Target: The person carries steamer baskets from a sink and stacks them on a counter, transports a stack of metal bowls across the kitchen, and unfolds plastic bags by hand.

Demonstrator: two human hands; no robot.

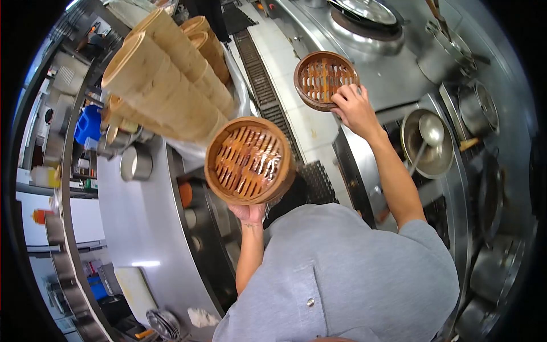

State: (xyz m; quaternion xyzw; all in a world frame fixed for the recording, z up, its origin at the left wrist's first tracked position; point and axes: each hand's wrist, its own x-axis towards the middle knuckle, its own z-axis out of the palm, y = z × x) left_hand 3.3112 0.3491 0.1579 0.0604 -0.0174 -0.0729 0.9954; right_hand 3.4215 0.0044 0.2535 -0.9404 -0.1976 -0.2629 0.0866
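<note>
My left hand is closed under a round bamboo steamer basket, holding it up in front of my grey shirt. Its slatted base faces me and looks wet and shiny; the deep side suggests more than one basket stacked, but I cannot tell. Out to the right, my right hand grips the rim of a second, darker steamer basket with a slatted base. This one is tilted, apart from the first. Beyond my left hand stand tall stacks of pale bamboo steamers, leaning in the view.
A steel counter runs along the left, with a metal pot and a cutting board. At right is a stove with a wok holding a ladle. A floor drain grate lies ahead.
</note>
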